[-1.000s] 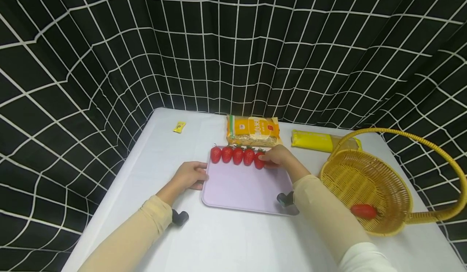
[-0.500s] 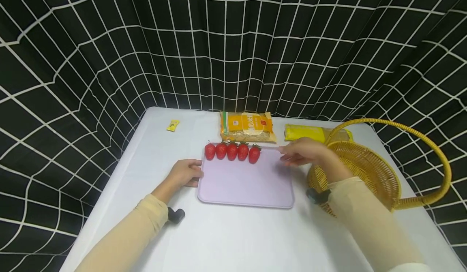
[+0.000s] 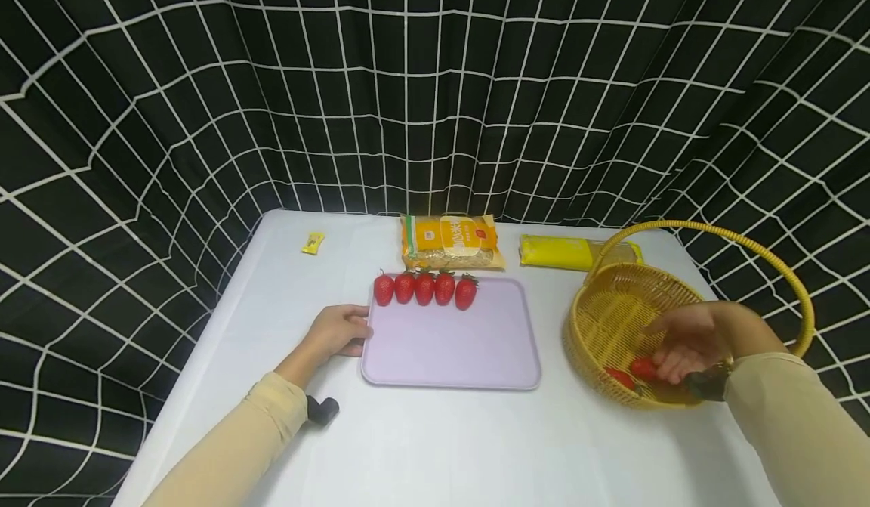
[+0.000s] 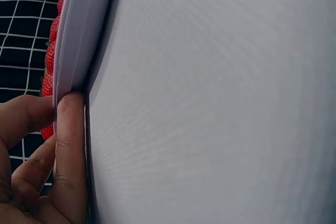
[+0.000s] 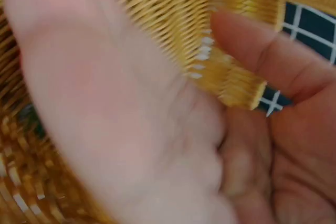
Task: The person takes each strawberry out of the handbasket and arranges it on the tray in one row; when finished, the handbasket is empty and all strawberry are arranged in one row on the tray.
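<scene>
In the head view several red strawberries (image 3: 424, 289) line the far edge of a pale purple tray (image 3: 451, 352), with the rightmost slightly tilted. My left hand (image 3: 334, 332) pinches the tray's left rim, and the left wrist view has the thumb on one side of that rim (image 4: 86, 24) and a finger on the other. My right hand (image 3: 700, 333) reaches inside a yellow wicker basket (image 3: 612, 295), fingertips right at a strawberry (image 3: 643, 369); a second strawberry (image 3: 621, 377) lies beside it. The blurred right wrist view shows that hand's fingers (image 5: 121, 114) extended, thumb apart.
Behind the tray lies an orange grain packet (image 3: 451, 241), and to its right a yellow packet (image 3: 557, 252). A small yellow wrapped piece (image 3: 313, 243) sits at the far left. The basket's tall handle (image 3: 748, 246) arches over the right side. Black gridded cloth surrounds the table.
My right hand has left the rightmost strawberry on the tray and moved right, into the basket. My left hand stays on the tray's rim. The whole view has shifted a little.
</scene>
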The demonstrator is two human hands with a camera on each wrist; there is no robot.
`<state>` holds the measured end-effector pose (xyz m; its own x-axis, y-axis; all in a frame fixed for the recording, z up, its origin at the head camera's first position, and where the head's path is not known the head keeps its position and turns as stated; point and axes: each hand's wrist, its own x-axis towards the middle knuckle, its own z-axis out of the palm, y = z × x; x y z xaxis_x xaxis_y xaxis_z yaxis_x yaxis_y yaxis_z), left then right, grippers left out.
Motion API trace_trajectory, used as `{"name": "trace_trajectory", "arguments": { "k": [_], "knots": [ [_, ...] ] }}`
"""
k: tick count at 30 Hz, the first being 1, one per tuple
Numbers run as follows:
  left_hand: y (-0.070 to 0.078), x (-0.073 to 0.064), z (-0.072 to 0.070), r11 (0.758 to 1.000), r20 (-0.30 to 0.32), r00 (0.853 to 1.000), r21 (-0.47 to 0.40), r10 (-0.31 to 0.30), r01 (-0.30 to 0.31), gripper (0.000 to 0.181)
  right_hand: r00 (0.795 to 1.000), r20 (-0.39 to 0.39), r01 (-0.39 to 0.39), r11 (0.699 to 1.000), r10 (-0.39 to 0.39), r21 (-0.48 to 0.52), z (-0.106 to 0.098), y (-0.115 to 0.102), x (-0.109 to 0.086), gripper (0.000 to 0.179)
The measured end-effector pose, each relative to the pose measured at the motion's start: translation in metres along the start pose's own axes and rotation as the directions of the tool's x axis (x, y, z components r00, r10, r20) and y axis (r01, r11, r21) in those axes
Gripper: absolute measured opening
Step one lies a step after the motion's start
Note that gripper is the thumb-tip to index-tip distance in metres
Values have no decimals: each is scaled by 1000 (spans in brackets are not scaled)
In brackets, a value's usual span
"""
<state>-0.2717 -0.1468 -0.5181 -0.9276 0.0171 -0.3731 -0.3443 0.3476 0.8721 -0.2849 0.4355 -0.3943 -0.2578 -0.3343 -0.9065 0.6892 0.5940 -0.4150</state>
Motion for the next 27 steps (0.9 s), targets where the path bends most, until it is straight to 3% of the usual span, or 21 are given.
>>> {"name": "trace_trajectory", "arguments": {
  "k": [4,10,15,21,23,25,27],
  "knots": [
    [-2,-1,1,1000,-4,1000,7,-12,12,54,998,40,-56,997,54,52,-2,10,9,57],
    [-3,-1,2,1000,-9,1000,2,-23,23,54,998,51,-50,993,44,103,-6,4,22,44],
    [-4,0,3,1000,-11,1000,10,-19,19,54,998,-33,61,998,-61,-10,-11,-7,29,35],
    [1,1,3,1000,-13,1000,24,-11,12,53,967,-125,219,975,-220,-22,-28,-17,20,30],
    [1,2,1,1000,-14,1000,21,-14,14,53,959,-199,200,980,-199,-16,-31,-19,14,29],
    [1,2,0,1000,-18,1000,16,-22,22,53,951,-281,144,989,-127,41,-30,-17,8,25],
    [0,3,-1,1000,-17,1000,14,-24,24,53,955,-294,82,986,-36,145,-27,-13,5,26]
  ]
}}
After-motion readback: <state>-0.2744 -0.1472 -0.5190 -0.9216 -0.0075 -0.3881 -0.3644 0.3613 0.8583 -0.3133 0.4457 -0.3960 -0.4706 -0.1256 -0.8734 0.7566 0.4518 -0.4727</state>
